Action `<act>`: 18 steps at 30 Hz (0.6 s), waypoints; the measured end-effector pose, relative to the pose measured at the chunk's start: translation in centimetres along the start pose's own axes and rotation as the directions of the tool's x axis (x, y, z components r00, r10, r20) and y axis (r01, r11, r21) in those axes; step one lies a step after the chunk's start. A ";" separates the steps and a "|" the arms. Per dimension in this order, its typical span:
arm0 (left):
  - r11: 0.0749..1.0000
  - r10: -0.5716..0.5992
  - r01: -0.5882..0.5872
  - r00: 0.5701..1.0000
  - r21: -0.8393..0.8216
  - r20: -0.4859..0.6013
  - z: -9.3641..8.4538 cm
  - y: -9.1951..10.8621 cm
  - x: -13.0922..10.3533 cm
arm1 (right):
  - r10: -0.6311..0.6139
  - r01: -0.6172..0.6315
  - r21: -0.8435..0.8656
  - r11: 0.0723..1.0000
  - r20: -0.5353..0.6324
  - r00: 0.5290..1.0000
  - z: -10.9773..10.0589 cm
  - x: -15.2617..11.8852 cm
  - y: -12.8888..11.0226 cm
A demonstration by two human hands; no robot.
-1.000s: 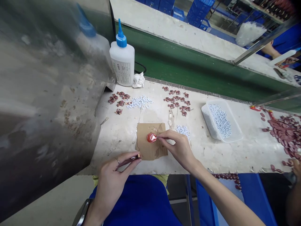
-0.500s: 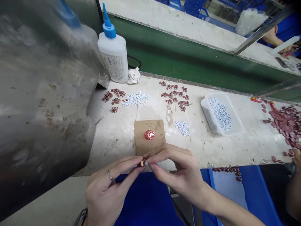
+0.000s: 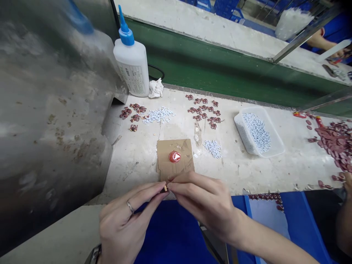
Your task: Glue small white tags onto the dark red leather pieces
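My left hand (image 3: 129, 216), a ring on one finger, pinches a small brown and tan part (image 3: 165, 188) at the table's front edge. My right hand (image 3: 206, 201) meets it there, its fingertips pressed together against the part's right side; whether they hold anything else is hidden. Just beyond lies a cardboard piece (image 3: 165, 167) bearing a red and white oval piece (image 3: 175, 156). Small white pieces lie in one pile (image 3: 212, 149) right of the cardboard and another pile (image 3: 159, 114) behind it. Brown figures (image 3: 204, 107) are grouped farther back.
A white glue bottle (image 3: 133, 68) with a blue tip stands back left beside crumpled tissue (image 3: 156, 88). A metal panel (image 3: 55, 110) fills the left. A plastic tub (image 3: 276, 145) of white pieces sits right, before heaped brown discs (image 3: 332, 143). Another person's hand (image 3: 348, 181) shows far right.
My right hand's fingers have closed in over the small part and moved slightly left, covering more of it. My left hand still holds the part.
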State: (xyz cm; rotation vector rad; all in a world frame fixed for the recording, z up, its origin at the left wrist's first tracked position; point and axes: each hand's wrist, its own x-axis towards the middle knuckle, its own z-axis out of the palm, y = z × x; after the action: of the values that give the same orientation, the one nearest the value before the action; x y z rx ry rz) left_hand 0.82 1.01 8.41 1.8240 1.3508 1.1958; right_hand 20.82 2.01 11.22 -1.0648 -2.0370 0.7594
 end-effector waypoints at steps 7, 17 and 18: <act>0.997 0.072 -0.071 0.997 -0.010 0.009 -0.2 0.1 0.4 | -0.152 0.145 -0.194 0.970 -0.020 0.988 -0.6 0.4 -0.5; 0.999 -0.024 0.023 1.000 -0.038 -0.014 -0.2 0.5 0.1 | 0.260 -0.244 0.266 0.933 -0.026 0.965 -1.0 0.3 -1.2; 0.999 -0.021 0.021 1.000 -0.031 -0.013 -0.2 0.4 0.1 | 0.282 -0.269 0.312 0.911 0.002 0.959 -0.9 0.4 -1.2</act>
State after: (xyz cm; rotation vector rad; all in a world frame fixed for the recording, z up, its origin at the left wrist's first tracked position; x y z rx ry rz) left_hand 0.82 0.90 8.90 1.7792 1.3486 1.2132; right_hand 20.82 1.94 12.79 -1.1836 -1.6768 1.1489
